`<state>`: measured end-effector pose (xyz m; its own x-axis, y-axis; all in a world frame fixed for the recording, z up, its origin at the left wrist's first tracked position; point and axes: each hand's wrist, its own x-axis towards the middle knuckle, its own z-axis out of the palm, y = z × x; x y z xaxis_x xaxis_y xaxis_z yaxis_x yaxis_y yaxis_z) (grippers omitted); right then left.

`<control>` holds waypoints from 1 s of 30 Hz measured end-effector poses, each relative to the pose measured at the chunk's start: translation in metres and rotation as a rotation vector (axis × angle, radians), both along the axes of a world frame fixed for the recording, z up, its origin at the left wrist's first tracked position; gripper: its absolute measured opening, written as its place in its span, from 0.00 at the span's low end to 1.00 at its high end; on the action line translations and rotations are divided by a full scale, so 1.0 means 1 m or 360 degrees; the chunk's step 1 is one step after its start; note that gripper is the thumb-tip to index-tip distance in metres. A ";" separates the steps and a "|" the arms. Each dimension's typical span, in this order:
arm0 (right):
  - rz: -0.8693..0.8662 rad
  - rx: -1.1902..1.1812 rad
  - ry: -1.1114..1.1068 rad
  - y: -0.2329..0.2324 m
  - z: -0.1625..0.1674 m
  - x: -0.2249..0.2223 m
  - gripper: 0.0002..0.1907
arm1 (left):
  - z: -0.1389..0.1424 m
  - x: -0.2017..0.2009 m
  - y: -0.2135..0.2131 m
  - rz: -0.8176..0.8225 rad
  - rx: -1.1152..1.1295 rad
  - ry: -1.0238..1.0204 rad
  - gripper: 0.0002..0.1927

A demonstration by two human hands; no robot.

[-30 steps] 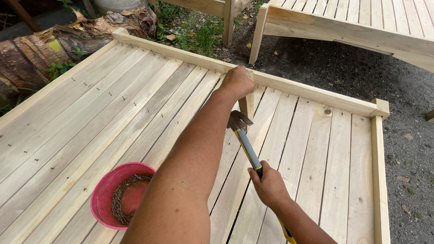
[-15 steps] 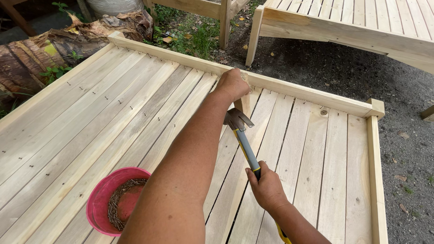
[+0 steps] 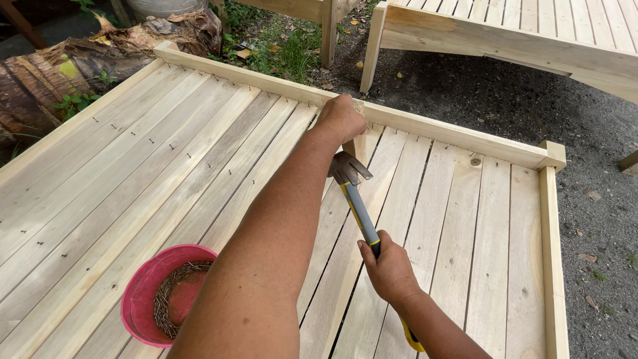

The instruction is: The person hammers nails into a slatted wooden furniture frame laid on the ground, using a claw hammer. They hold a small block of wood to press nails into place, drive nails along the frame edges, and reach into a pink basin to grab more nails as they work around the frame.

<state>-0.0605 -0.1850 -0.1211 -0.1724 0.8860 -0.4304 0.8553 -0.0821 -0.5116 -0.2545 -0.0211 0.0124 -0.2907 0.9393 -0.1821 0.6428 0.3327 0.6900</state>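
Observation:
My left hand [image 3: 341,118] grips the top of a short upright wooden block [image 3: 359,147] that stands against the far rail [image 3: 425,130] of a pale slatted wooden platform [image 3: 133,173]. My right hand [image 3: 389,269] holds a claw hammer [image 3: 355,199] by its grey and yellow handle. The hammer's head hangs just below and beside my left hand, close to the block. My left forearm crosses the middle of the view and hides part of the slats.
A pink bowl [image 3: 143,292] holding several nails sits on the slats at lower left. Another wooden frame [image 3: 505,40] stands beyond on dark gravel ground [image 3: 598,199]. A log [image 3: 40,80] and green weeds [image 3: 286,53] lie past the far-left corner.
The view has shifted slightly. Both hands keep their hold, and the hammer head stays near the block, moving only a little.

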 end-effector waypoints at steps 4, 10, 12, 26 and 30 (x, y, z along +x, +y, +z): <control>0.0149 -0.0147 -0.0250 0.002 -0.001 -0.006 0.22 | -0.002 0.005 0.002 -0.0021 0.0059 0.0078 0.35; 0.0132 -0.0201 -0.0205 0.006 0.016 -0.002 0.23 | -0.004 0.008 -0.003 -0.0044 0.0068 0.0076 0.31; 0.0065 -0.0114 -0.0098 0.002 0.016 -0.003 0.22 | -0.003 0.008 -0.004 -0.0042 0.0083 0.0094 0.31; -0.0234 -0.0669 0.0127 -0.029 0.001 0.044 0.20 | -0.015 0.017 -0.018 0.0205 0.0198 -0.0015 0.26; -0.0453 -0.0738 0.0402 -0.039 0.007 0.083 0.21 | 0.004 0.024 -0.027 0.0178 -0.0253 -0.0171 0.43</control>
